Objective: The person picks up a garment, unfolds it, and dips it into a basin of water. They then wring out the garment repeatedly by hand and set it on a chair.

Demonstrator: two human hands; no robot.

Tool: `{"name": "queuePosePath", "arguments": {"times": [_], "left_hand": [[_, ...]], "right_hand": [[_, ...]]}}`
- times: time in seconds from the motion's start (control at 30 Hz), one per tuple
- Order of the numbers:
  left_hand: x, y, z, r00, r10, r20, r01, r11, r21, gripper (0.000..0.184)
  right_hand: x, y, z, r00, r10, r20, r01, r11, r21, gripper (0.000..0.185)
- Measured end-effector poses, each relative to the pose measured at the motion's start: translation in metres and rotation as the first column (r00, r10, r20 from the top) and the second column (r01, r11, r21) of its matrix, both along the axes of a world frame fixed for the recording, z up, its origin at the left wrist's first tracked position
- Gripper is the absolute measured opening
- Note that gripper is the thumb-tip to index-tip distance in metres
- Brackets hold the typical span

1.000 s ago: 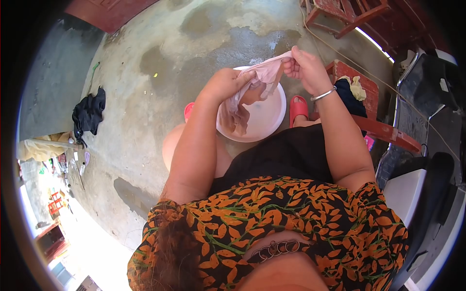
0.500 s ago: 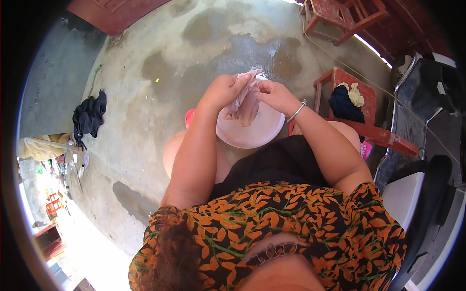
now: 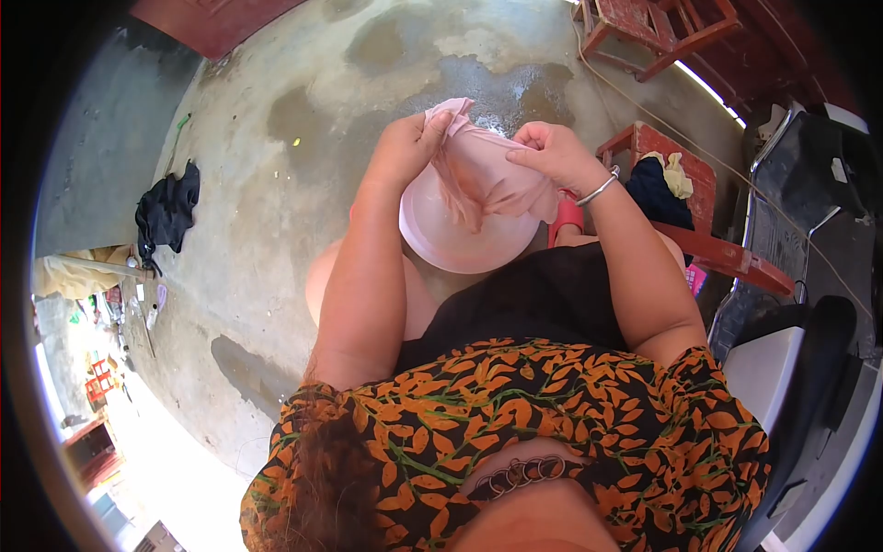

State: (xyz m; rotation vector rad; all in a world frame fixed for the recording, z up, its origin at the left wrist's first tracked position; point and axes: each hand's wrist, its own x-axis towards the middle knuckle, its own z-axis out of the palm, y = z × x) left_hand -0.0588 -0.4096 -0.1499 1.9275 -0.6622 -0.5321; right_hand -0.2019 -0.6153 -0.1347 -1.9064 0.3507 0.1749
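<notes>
Pale pink cloth (image 3: 501,170) spread between two hands over a white basin

Head view: the left hand (image 3: 411,145) is clamped on the upper left part of the pink cloth, with the thumb lying over the fabric and the fingers curled behind it. A bunched tip pokes up just beyond that grip. The right hand (image 3: 558,156) has its thumb and fingers closed on the cloth's upper right edge, and a silver bracelet (image 3: 600,187) circles that wrist. Between the hands the cloth hangs in loose folds, some of them looking brownish, and it covers part of the white basin (image 3: 464,259) from sight. The basin sits on the concrete floor (image 3: 313,212) in front of the person's black lower garment (image 3: 529,294).

Close to the basin's right side is a red slipper (image 3: 569,214) on a foot. Farther right, a worn red stool (image 3: 703,193) bears a dark blue cloth (image 3: 656,195) and a cream cloth (image 3: 678,178), which touch each other. Well apart on the left, a crumpled black cloth (image 3: 167,210) lies near the base of a grey wall panel (image 3: 110,138). Dark wet-looking patches mark the floor beyond the basin, and a thin cord (image 3: 685,138) runs past the stool.
</notes>
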Motion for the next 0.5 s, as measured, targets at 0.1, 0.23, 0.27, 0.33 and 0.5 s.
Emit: {"name": "queuePosePath", "arguments": {"times": [0.1, 0.23, 0.27, 0.33, 0.5], "left_hand": [[-0.002, -0.001, 0.003, 0.999, 0.048, 0.023, -0.048, 0.999, -0.012, 0.048], [0.005, -0.001, 0.0, 0.98, 0.096, -0.172, -0.088, 0.994, 0.058, 0.051], [0.005, -0.001, -0.001, 0.981, 0.096, -0.171, -0.087, 0.994, 0.058, 0.051], [-0.002, -0.002, 0.012, 0.937, 0.147, -0.316, -0.158, 0.987, -0.011, 0.055], [-0.002, -0.001, 0.012, 0.997, 0.048, -0.054, -0.043, 0.996, 0.079, 0.054]], "right_hand": [[-0.003, 0.003, 0.017, 1.0, -0.006, 0.028, 0.006, 1.0, -0.011, 0.021], [-0.007, 0.023, 0.016, 0.979, 0.004, 0.203, -0.032, 0.99, 0.137, 0.028], [-0.01, 0.033, 0.014, 0.98, 0.082, 0.183, -0.125, 0.963, 0.238, 0.032], [-0.016, 0.06, 0.016, 0.93, 0.326, 0.17, -0.343, 0.936, 0.083, 0.042], [-0.041, 0.126, -0.031, 0.803, 0.568, 0.177, -0.554, 0.823, -0.129, 0.054]]}}
